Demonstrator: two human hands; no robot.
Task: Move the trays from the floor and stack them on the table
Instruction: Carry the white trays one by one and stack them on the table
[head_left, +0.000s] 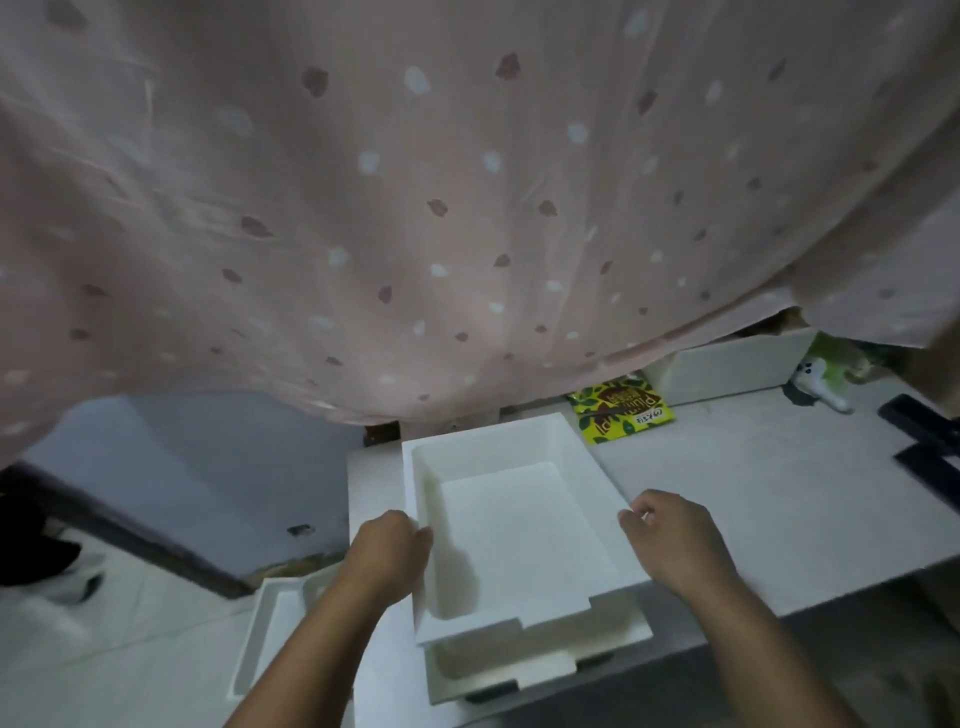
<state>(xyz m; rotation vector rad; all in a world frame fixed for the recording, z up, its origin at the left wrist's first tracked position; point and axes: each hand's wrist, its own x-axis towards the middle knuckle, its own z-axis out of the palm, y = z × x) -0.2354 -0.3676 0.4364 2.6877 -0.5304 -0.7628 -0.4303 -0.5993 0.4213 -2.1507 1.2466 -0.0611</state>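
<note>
A white tray (519, 525) rests on top of another white tray (540, 665), both on the white table (753, 493) at its front left part. My left hand (387, 551) grips the upper tray's left rim. My right hand (675, 540) is curled at its right rim, touching it; the grip there is unclear. One more white tray (270, 629) lies on the tiled floor to the left, partly hidden behind my left forearm.
A pink spotted curtain (441, 197) hangs over the table's back. A yellow-green snack packet (623, 410), a white box (727, 369), a small white figure (818, 384) and a black object (930, 436) lie at the table's rear right. A dark skirting edge (145, 535) crosses the left floor.
</note>
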